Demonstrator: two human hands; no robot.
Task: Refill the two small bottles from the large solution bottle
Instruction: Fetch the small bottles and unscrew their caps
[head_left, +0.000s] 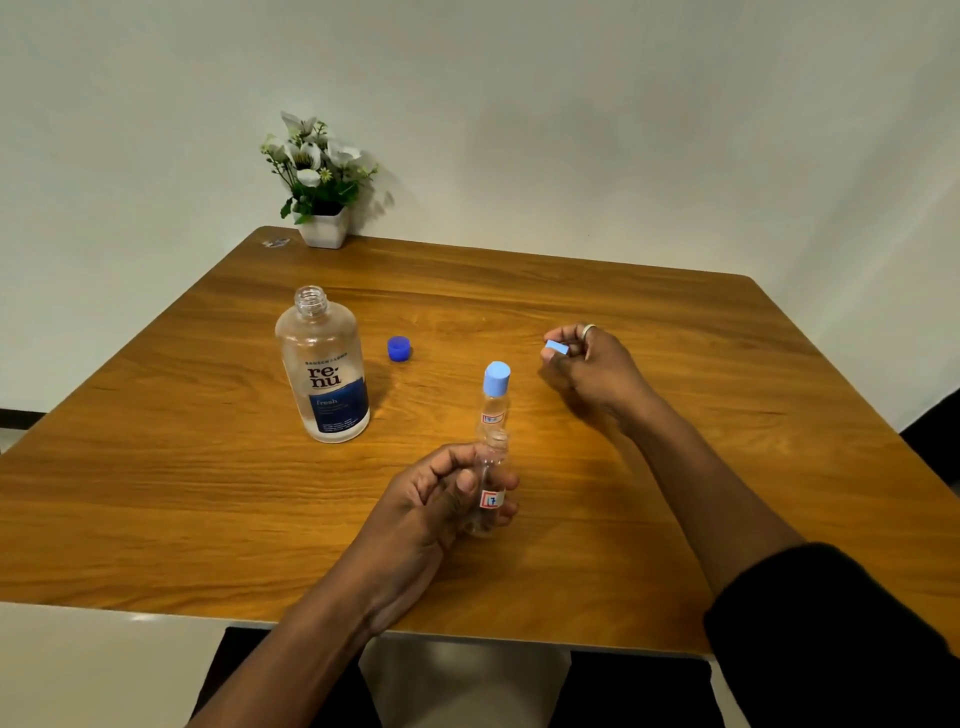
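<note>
Left hand (441, 499): my fingers curl round the open small bottle (491, 483), lower centre.
Right hand (587, 364): pinching a pale cap (555, 347), right of centre.
Large solution bottle (324, 374): uncapped, left of centre; likely heavy and slick, so I'd grip mid-body.
Capped small bottle (495, 400): centre; light, easily tipped.

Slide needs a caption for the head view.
Left hand holds uncapped small bottle; right hand pinches cap; large bottle open.

One view only: head cam, wide-angle, worn on the person at near edge of wooden table (623, 312). Faces fwd + down; tabletop fills mid-frame, wall (519, 104) rises behind far edge. Left hand (436, 504) and right hand (587, 364) near lens, centre frame; forearms enter from bottom.
</note>
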